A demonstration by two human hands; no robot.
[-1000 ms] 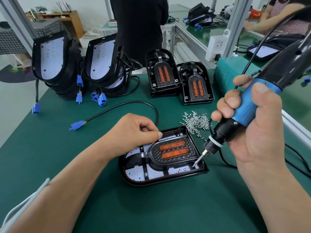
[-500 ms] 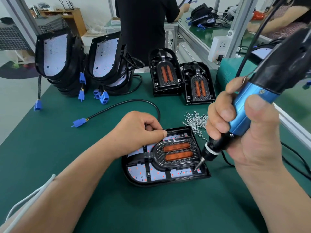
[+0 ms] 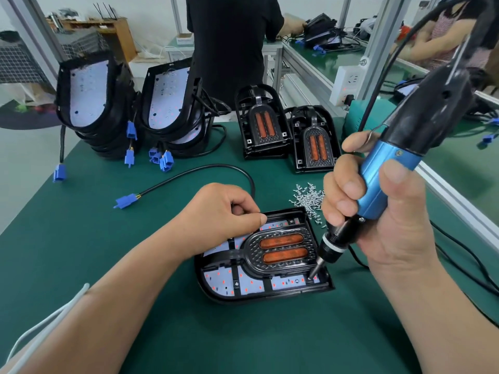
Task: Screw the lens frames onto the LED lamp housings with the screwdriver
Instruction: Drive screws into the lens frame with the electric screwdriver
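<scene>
While the right hand (image 3: 386,211) is wrapped tight round the blue barrel of the screwdriver (image 3: 383,179), thumb on the near side and fingers curled over the far side, the tool tilts down and to the left, its bit set at the near right corner of the lens frame (image 3: 251,252). The left hand (image 3: 224,211) rests on the far left part of the lamp housing (image 3: 200,276), fingers curled under and thumb tip pressed to the forefinger — whether anything is pinched there, I cannot tell. The two hands stand apart, one on each side of the frame.

That housing lies flat on the green table (image 3: 81,238), just in front of the person, with the frame and its two orange lenses seated on the white LED board. A black cable (image 3: 216,168) arcs away from behind the left hand to a blue connector (image 3: 125,202). Just beyond the housing, beside the right hand's knuckles, lies a small heap of screws (image 3: 307,198).

Farther back stand two housings with frames fitted (image 3: 259,125), side by side and leaning. To their left are two stacks of bare housings (image 3: 94,103) with blue plugs dangling. Behind the table a person in black (image 3: 229,36) stands — seen only from the back.
</scene>
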